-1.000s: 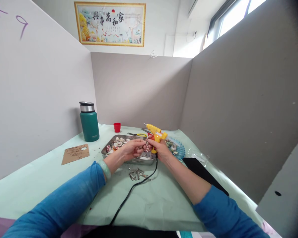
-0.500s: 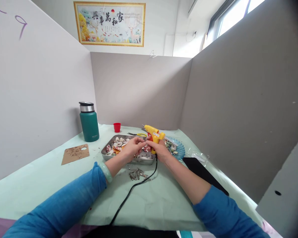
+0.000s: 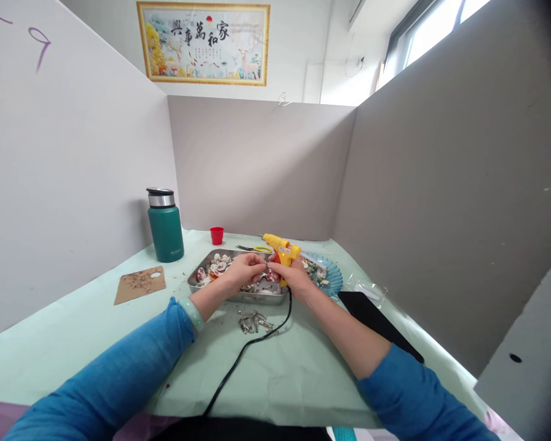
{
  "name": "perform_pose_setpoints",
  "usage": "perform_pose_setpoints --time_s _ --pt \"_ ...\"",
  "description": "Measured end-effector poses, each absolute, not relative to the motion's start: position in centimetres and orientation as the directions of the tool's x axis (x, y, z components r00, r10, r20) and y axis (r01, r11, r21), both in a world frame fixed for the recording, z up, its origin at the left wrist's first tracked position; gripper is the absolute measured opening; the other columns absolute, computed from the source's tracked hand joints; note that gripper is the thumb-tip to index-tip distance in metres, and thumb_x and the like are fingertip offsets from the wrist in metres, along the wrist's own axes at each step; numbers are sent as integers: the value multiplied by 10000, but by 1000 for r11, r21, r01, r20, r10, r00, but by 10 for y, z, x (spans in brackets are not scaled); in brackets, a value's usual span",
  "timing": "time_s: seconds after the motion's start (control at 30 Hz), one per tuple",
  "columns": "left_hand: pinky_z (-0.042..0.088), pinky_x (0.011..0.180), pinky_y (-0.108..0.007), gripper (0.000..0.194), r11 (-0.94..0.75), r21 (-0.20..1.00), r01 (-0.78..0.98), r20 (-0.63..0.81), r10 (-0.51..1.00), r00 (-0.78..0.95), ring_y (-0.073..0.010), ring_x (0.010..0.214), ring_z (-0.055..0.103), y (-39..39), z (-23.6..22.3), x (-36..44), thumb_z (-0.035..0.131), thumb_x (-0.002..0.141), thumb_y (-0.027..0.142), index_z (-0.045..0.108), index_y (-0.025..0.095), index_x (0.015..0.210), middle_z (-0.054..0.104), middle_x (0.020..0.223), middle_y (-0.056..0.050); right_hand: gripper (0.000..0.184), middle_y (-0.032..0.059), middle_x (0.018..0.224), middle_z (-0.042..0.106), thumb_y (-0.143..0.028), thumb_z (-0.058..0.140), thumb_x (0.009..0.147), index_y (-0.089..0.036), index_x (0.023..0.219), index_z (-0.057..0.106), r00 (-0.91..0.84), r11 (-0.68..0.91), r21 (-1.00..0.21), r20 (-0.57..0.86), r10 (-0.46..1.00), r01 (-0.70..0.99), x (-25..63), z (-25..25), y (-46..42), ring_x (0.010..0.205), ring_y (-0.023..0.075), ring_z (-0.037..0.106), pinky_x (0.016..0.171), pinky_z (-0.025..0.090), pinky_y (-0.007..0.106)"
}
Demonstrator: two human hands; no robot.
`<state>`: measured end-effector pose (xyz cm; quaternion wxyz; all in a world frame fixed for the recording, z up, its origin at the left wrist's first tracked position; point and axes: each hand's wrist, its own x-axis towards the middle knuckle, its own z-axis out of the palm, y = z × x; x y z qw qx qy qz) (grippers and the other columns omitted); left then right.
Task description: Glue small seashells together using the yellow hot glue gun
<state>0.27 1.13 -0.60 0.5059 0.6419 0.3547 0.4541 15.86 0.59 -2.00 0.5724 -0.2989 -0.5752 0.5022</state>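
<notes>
My right hand (image 3: 292, 275) is closed around a yellow hot glue gun (image 3: 282, 245), its nozzle pointing up and to the left. From its handle a black cord (image 3: 245, 350) runs down to the table's front edge. My left hand (image 3: 248, 269) is pinched close to my right fingertips; whatever lies between its fingers is too small to make out. Both hands are over a metal tray (image 3: 262, 299) filled with small decorated pieces, white, red and orange. A heap of small silver metal clips or pins (image 3: 253, 322) lies on the table in front of the tray.
A green flask (image 3: 165, 233) and a brown board (image 3: 140, 285) stand and lie at left. Behind the tray are a red cup (image 3: 217, 236) and yellow-handled scissors (image 3: 261, 249). To the right are a blue plate (image 3: 334, 278) with small pieces and a black flat object (image 3: 379, 326). Grey partitions enclose the table.
The glue gun has shifted slightly left in my right hand. My left hand has moved a little left, and its fingertips are a bit further from the right ones.
</notes>
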Motion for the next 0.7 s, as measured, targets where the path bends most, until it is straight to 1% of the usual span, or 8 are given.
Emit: perform_pose_setpoints --time_s 0.07,0.13,0.23,0.3,0.4,0.5,0.63,0.7 --pt "159 343 -165 166 -222 975 -20 215 913 347 -38 358 353 13 -7 2 709 668 217 559 156 710 464 467 45 272 -50 500 518 -329 711 639 -182 825 579 -157 320 -921 357 921 -221 158 -20 5 436 81 445 443 338 210" --pt "164 341 -167 171 -199 977 -71 211 915 343 -36 348 345 14 -6 1 710 665 209 553 160 712 457 458 52 278 -44 496 531 -360 706 651 -183 829 585 -148 318 -922 354 923 -223 159 -18 4 434 85 454 443 352 211" --pt "167 339 -175 167 -137 977 -162 183 931 315 -32 330 324 18 -5 -3 702 668 196 542 162 701 452 448 55 295 -20 511 565 -432 677 684 -177 816 606 -167 275 -938 312 935 -213 161 -13 2 448 99 492 438 381 215" --pt "153 337 -181 154 -95 972 -216 157 942 295 -31 320 305 21 -4 -7 688 670 167 536 159 692 442 430 54 315 4 553 600 -468 656 699 -173 804 624 -202 256 -949 291 935 -185 164 -9 1 459 107 512 422 395 218" --pt "141 341 -183 146 -63 954 -293 134 964 230 -30 322 296 25 -1 -12 670 664 110 530 149 668 419 410 52 320 27 630 643 -483 654 699 -169 758 643 -253 285 -949 311 916 -136 168 -7 1 458 102 523 413 415 222" --pt "144 345 -180 146 -32 937 -348 107 975 197 -25 334 294 25 2 -15 661 656 66 533 138 656 380 407 63 324 22 597 639 -486 640 711 -162 721 657 -314 309 -946 324 892 -97 170 -7 0 428 92 511 411 412 218" --pt "109 337 -184 115 24 926 -376 64 973 221 -19 322 236 22 6 -14 640 682 66 555 137 711 293 402 94 338 6 508 600 -495 624 725 -161 699 671 -354 329 -943 326 877 -53 170 -7 -4 404 92 495 404 389 206" --pt "118 335 -184 121 25 916 -401 71 972 224 -15 327 238 22 7 -14 636 686 67 539 139 694 304 423 91 349 6 472 579 -499 621 728 -159 678 680 -362 334 -942 322 875 -31 169 -6 -6 399 95 484 407 383 207"
